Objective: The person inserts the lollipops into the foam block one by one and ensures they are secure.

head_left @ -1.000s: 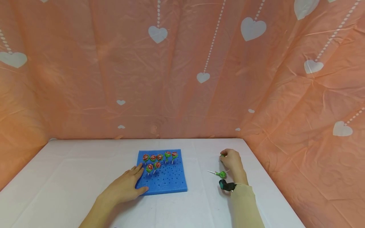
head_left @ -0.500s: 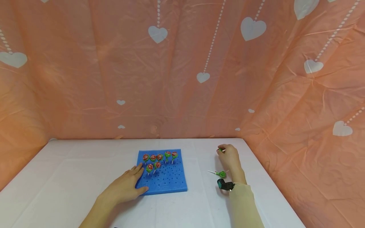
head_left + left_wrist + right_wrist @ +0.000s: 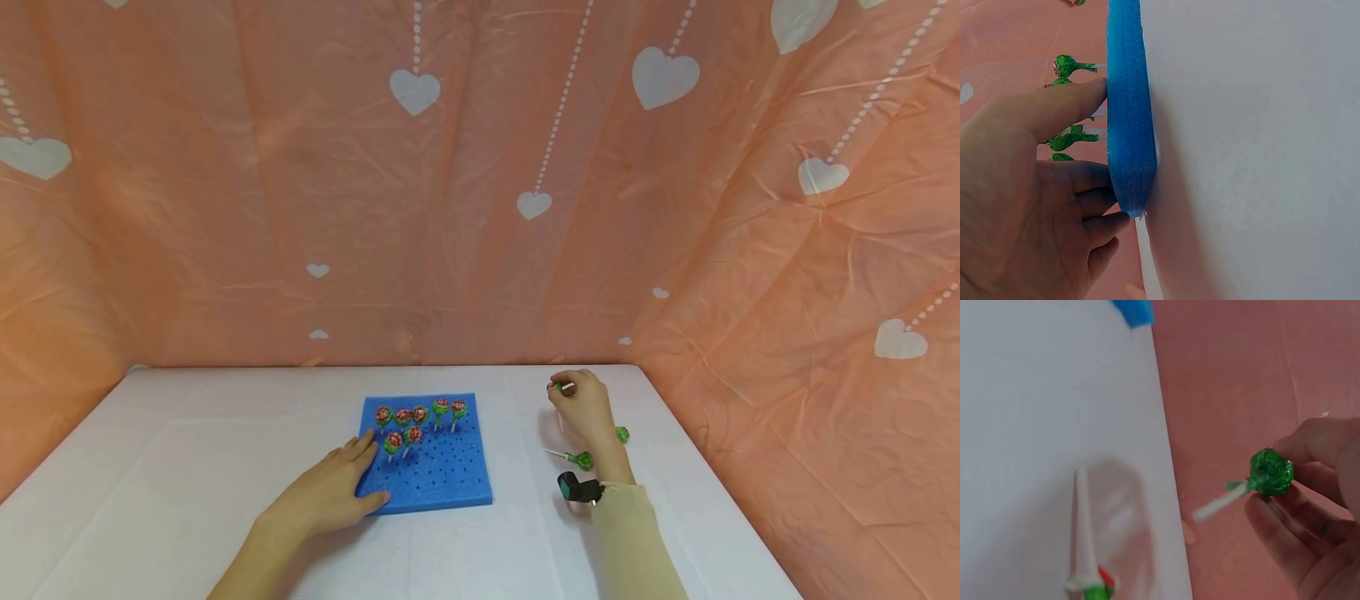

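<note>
- Right wrist view alone shows the green lollipop (image 3: 1270, 473) pinched at its head by the right grip (image 3: 1310, 512), stick free; head view hides it mid-right, above the desk (image 3: 187, 475)
- Left grip (image 3: 330, 492), flat, presses the blue foam board (image 3: 442, 475), lower centre
- Seven lollipops (image 3: 420, 414) standing; two loose lollipops (image 3: 580, 457) lying

Two bare hands here, no gloves, no rings. The right hand (image 3: 587, 410) comes out of a long beige sleeve (image 3: 637, 542), with a small black wrist camera (image 3: 576, 488) strapped at the cuff. The left hand (image 3: 326, 496) and its forearm are uncovered as far as the head view shows.
</note>
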The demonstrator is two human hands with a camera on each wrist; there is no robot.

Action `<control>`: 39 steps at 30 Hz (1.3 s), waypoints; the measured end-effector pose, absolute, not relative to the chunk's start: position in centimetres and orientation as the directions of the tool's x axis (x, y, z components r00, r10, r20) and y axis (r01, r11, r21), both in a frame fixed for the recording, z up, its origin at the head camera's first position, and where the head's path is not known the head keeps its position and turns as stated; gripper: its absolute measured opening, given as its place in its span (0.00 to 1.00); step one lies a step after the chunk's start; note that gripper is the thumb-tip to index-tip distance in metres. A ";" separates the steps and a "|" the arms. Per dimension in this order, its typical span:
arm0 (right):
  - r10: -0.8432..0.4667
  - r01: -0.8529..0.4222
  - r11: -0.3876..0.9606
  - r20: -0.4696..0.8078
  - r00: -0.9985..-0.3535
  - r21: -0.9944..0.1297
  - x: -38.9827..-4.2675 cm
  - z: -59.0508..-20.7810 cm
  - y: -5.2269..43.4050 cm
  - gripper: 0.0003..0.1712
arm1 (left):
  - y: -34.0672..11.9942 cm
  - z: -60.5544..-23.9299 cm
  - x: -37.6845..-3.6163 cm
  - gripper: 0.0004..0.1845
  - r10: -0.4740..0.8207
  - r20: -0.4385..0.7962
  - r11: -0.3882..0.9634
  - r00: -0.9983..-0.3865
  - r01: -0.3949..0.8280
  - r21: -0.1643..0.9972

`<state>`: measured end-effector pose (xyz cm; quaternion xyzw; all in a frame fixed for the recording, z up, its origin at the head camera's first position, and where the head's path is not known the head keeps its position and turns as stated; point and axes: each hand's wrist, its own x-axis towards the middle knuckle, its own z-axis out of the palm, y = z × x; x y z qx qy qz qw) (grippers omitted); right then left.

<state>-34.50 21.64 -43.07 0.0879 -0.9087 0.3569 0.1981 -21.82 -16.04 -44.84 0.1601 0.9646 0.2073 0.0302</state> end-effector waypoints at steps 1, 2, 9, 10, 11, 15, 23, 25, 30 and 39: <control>-0.023 -0.314 0.716 0.429 -0.903 -0.623 -34.4 -42.9 21.4 0.12 | -16.0 -44.8 -21.8 0.45 0.321 0.008 0.863 -0.947 0.296 0.409; -0.026 -0.323 0.704 0.431 -0.902 -0.633 -34.3 -42.8 21.2 0.12 | -16.0 -44.8 -21.8 0.45 0.320 0.007 0.864 -0.947 0.295 0.409; -0.035 -0.369 0.636 0.452 -0.891 -0.678 -33.9 -42.0 19.7 0.11 | -16.1 -44.9 -21.9 0.45 0.325 0.009 0.863 -0.946 0.301 0.406; -0.037 -0.380 0.627 0.462 -0.886 -0.680 -33.8 -41.9 19.4 0.11 | -16.1 -44.9 -21.9 0.45 0.327 0.010 0.863 -0.945 0.302 0.406; -0.040 -0.393 0.618 0.473 -0.880 -0.680 -33.7 -41.8 19.2 0.10 | -16.1 -44.9 -21.9 0.45 0.327 0.010 0.862 -0.945 0.302 0.406; -0.049 -0.433 0.595 0.507 -0.860 -0.677 -33.4 -41.4 18.4 0.09 | -16.1 -44.9 -21.9 0.45 0.328 0.011 0.863 -0.945 0.304 0.403; -0.071 -0.519 0.519 0.570 -0.818 -0.680 -32.6 -40.5 16.9 0.10 | -16.1 -44.9 -21.8 0.45 0.323 0.014 0.867 -0.946 0.302 0.397; -0.080 -0.538 0.503 0.584 -0.808 -0.676 -32.5 -40.4 16.5 0.10 | -16.0 -44.8 -21.8 0.45 0.322 0.012 0.866 -0.947 0.299 0.401; -0.110 -0.588 0.465 0.616 -0.780 -0.662 -32.1 -40.3 15.7 0.10 | -16.0 -44.8 -21.8 0.46 0.324 0.012 0.864 -0.946 0.301 0.402; -0.165 -0.674 0.342 0.664 -0.730 -0.655 -31.6 -40.4 14.1 0.12 | -16.1 -45.1 -21.9 0.45 0.323 0.019 0.865 -0.946 0.304 0.398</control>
